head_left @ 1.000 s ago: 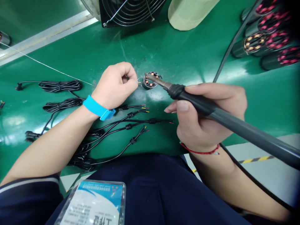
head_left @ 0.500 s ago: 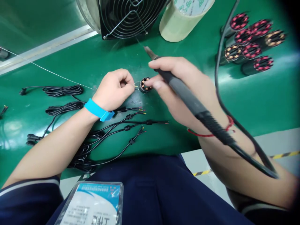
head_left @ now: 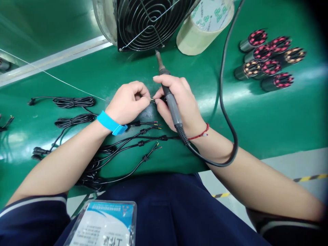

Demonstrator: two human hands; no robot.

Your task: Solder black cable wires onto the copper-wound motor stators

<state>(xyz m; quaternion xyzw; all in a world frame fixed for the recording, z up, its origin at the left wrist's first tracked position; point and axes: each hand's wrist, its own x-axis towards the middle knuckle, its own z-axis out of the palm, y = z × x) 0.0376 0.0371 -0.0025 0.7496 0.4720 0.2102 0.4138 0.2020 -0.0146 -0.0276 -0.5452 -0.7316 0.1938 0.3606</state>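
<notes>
My right hand (head_left: 176, 102) is closed around a soldering iron (head_left: 172, 104), its tip pointing away from me, up towards the fan. The thumb and forefinger of that same hand also reach down to a thin wire end (head_left: 152, 99). My left hand (head_left: 132, 102) is pinched at the other side of this short wire, so both sets of fingertips nearly meet. A small dark motor stator lies under my right fingers and is almost wholly hidden by them. Solder wire (head_left: 64, 81) runs in from the left to a spot beside my left hand.
Black cables (head_left: 123, 140) with bared coloured ends lie in front of my left forearm. A fan (head_left: 151, 25) and a large tape roll (head_left: 192, 41) stand at the back. Several wound stators (head_left: 269, 68) are grouped on the right. The iron's cord (head_left: 221, 85) loops over my right forearm.
My right hand has moved left and in close to my left fingertips, bringing the soldering iron along more upright. The stator, visible before, is now covered. My left hand keeps its pinch.
</notes>
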